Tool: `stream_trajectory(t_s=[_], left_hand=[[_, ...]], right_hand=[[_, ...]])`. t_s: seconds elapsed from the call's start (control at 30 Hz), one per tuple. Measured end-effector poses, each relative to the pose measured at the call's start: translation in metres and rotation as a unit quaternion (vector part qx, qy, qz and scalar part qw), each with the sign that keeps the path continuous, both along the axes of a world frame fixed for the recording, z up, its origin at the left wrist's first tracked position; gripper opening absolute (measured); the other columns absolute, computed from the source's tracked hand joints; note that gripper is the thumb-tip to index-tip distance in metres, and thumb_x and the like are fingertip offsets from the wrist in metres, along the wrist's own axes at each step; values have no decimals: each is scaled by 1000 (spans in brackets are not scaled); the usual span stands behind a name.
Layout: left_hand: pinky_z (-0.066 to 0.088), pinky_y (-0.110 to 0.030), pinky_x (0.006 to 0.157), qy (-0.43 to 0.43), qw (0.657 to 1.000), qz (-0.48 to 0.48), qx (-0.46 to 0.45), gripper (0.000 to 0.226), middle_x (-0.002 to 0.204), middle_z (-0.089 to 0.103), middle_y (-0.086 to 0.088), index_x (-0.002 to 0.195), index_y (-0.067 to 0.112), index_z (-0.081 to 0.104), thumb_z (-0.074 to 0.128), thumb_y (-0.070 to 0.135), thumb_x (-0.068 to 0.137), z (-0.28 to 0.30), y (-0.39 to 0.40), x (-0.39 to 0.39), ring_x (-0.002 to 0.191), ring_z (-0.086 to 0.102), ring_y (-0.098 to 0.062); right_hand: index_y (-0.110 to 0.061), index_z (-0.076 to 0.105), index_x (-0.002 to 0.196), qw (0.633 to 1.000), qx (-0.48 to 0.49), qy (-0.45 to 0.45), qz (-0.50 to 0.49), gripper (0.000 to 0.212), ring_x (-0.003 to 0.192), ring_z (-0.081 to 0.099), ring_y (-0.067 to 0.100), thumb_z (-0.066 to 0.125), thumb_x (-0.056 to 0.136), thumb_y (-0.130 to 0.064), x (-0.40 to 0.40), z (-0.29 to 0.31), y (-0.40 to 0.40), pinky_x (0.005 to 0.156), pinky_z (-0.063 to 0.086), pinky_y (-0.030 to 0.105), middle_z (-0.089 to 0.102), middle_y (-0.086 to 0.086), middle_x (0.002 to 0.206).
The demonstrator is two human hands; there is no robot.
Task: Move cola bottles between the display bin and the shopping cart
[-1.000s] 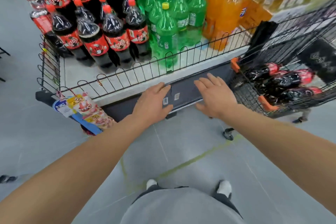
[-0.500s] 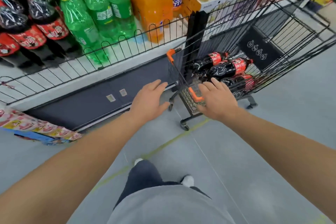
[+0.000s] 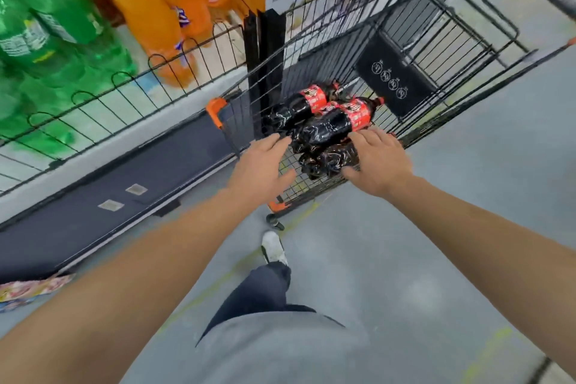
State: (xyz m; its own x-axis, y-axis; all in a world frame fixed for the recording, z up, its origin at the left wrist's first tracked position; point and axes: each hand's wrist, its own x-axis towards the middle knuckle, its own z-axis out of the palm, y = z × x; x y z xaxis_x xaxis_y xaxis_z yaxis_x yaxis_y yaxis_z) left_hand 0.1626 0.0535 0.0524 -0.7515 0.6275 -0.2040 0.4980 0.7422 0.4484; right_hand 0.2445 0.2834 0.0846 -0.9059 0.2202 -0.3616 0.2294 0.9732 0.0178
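Three dark cola bottles with red labels lie on their sides in the black wire shopping cart (image 3: 414, 40). The middle bottle (image 3: 330, 126) lies on top, another bottle (image 3: 299, 106) is behind it, and a third bottle (image 3: 330, 160) lies nearest me. My left hand (image 3: 265, 165) is open over the cart's near end, fingers spread toward the bottles. My right hand (image 3: 378, 159) reaches over the nearest bottle with fingers loosely spread; I cannot tell whether it touches. The display bin (image 3: 124, 121) with its wire fence stands on the left.
Green bottles (image 3: 40, 28) and orange bottles (image 3: 149, 9) fill the bin at the upper left. A black post (image 3: 265, 50) stands between bin and cart. The cart has orange corner guards (image 3: 215, 106). Grey floor lies to the right and below, with my foot (image 3: 274, 246) near the cart wheel.
My view has swung right from the bin toward the cart. Both hands have moved forward from in front of the bin to over the cola bottles in the cart.
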Motion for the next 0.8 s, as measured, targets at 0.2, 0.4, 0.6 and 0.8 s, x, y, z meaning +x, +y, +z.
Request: stream_trajectory(t_s=[0.2,0.4,0.6,0.8], left_hand=[[25,-41,120,-29,999,-38,-15,71,163,27,-11,157,15,30,61,37,97,-12,66,-64,149,25,-30],[28,-40,118,-53,997,-48,-25,70,163,28,-8,156,16,31,60,39,97,-33,120,-110,149,26,-28],[29,-40,120,-98,992,-18,-82,73,165,23,-9,158,18,26,58,44,97,-78,173,-144,148,29,-28],[46,-46,108,-146,978,48,-138,75,165,24,-7,158,21,27,57,48,95,-128,220,-162,132,51,-29]], right_hand=[[-16,29,159,999,-11,-23,-45,76,153,23,32,56,97,-51,-58,-13,61,126,20,47,37,7,161],[-14,32,156,997,-18,-52,-47,73,148,29,33,55,97,-51,-105,-44,115,125,25,48,41,8,158],[-16,37,155,993,-62,-88,-46,73,151,29,30,56,95,-55,-151,-100,177,127,22,47,41,7,159],[-7,48,142,981,-128,-116,-92,61,139,42,36,63,95,-42,-187,-153,233,119,33,42,54,16,143]])
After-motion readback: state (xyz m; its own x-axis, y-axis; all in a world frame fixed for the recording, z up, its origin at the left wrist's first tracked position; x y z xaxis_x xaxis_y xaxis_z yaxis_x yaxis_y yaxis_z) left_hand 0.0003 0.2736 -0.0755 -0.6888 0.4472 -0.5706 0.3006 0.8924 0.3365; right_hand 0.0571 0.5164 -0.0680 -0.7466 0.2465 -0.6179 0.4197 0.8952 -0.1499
